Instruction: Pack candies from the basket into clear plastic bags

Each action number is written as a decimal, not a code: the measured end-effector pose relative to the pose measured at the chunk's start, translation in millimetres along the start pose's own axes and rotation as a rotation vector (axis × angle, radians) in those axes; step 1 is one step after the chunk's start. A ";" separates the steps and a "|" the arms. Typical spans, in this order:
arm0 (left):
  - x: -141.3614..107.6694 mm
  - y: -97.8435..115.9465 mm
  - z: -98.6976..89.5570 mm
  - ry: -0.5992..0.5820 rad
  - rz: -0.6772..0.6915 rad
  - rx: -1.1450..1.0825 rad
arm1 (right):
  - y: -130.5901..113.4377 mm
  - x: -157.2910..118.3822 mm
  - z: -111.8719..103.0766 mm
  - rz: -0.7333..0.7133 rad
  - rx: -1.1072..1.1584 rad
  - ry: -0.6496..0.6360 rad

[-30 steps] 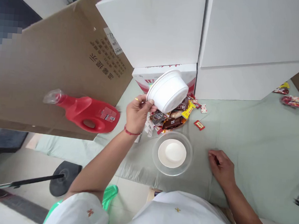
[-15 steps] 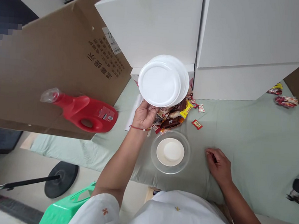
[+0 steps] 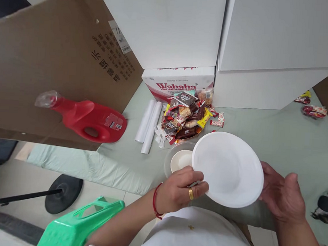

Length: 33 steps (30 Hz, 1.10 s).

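Note:
My left hand (image 3: 185, 188) grips the left rim of a white plate (image 3: 227, 168), thumb and fingers closed on its edge. The plate is tilted above the cloth, its broad face toward me; whether more plates lie behind it I cannot tell. At its right rim is my right hand (image 3: 285, 193), thumb raised and apart, its fingertips partly hidden behind the rim. Under the plate's left side, a clear plate (image 3: 168, 162) on the cloth carries a smaller cream dish (image 3: 181, 159), both partly covered. Wrapped snacks (image 3: 186, 115) are heaped just beyond.
Two white paper rolls (image 3: 149, 125) lie left of the snacks. A Wahaha carton (image 3: 179, 80) and white boxes (image 3: 274, 40) stand behind. A red jug (image 3: 95, 122) sits by a cardboard panel (image 3: 57, 60). A green plastic stool (image 3: 80, 223) is below left.
My left hand has brought the white plateware from over the snacks down and right, toward my body. My right hand has risen from the cloth to the plate's right rim, its fingers opening.

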<state>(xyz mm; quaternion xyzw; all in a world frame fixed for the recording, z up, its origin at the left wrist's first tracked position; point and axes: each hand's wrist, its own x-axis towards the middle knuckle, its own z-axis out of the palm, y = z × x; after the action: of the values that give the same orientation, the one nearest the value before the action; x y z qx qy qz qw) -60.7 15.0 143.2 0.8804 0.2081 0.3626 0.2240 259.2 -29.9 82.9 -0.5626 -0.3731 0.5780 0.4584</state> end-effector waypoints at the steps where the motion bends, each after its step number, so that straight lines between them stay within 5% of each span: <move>1: -3.5 1.7 3.2 -0.028 0.006 0.021 | -3.1 -0.9 -2.4 0.033 0.008 -0.037; 4: -16.3 7.8 8.8 -0.057 -0.003 0.010 | -3.9 -0.6 -1.4 0.175 0.005 -0.065; 7: -35.3 15.3 9.6 0.082 -0.131 0.074 | 1.8 2.0 4.8 0.230 -0.030 -0.038; 12: -76.2 -2.0 8.9 0.580 -0.980 0.304 | 8.1 5.3 -3.9 0.151 -0.060 0.159; 15: -95.6 -27.3 14.3 0.344 -1.290 0.047 | 8.8 6.3 -22.8 0.124 -0.096 0.227; 17: -102.2 -37.9 18.1 0.284 -1.338 -0.086 | 8.7 6.4 -35.5 0.103 -0.139 0.261; 20: -100.5 -37.4 15.3 0.406 -1.349 -0.112 | 7.9 5.2 -44.2 0.093 -0.246 0.231; 24: -75.6 -21.1 0.5 0.484 -1.342 -0.246 | 6.6 6.3 -26.5 0.116 -0.317 0.090; 27: -45.9 -11.6 0.6 0.380 -1.278 -0.392 | 7.1 10.3 -3.0 0.130 -0.292 0.014; 30: -23.7 -10.2 12.4 0.154 -1.266 -0.448 | 11.4 13.1 9.3 0.143 -0.263 -0.069; 33: -20.9 -17.8 26.3 0.104 -1.255 -0.275 | 20.2 11.3 4.9 0.169 -0.277 -0.080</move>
<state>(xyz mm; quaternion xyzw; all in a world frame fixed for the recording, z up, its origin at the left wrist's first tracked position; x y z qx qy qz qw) -58.6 12.1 105.4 0.5357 0.6456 0.2282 0.4941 252.7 -24.8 60.7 -0.6263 -0.4184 0.5795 0.3113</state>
